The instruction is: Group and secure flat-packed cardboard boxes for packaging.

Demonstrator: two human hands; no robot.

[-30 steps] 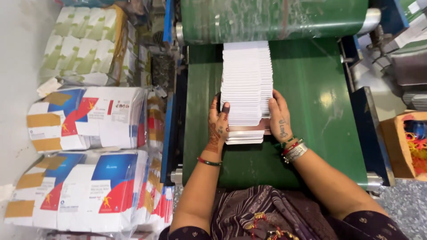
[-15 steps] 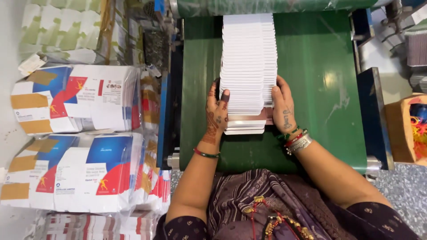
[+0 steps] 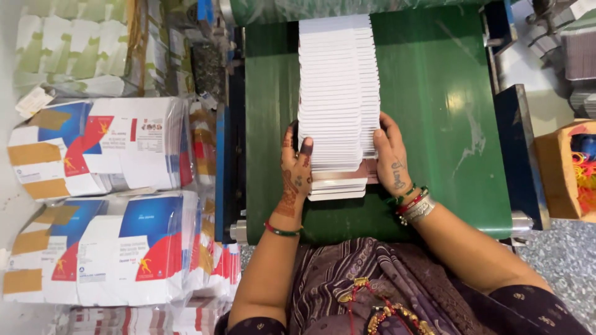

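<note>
A long shingled row of flat white cartons (image 3: 339, 80) lies on a green conveyor belt (image 3: 434, 105), running from the top roller toward me. My left hand (image 3: 296, 169) presses the left side of the near end of the row, thumb on top. On the right side, my right hand (image 3: 391, 160) clamps the same bunch. Between both hands the nearest cartons (image 3: 338, 185) are squeezed together; their lowest edges stick out toward me.
To the left of the belt stand bundles of flat printed white, blue and red cartons (image 3: 99, 149), (image 3: 105, 248). Green-and-white bundles (image 3: 74, 49) are stacked behind them. An orange box with coloured bands (image 3: 574, 167) sits at the right. The machine's blue side frame (image 3: 515, 142) borders the belt.
The view has shifted down and nearer. Both hands stay clamped on the near end of the carton row, with little movement.
</note>
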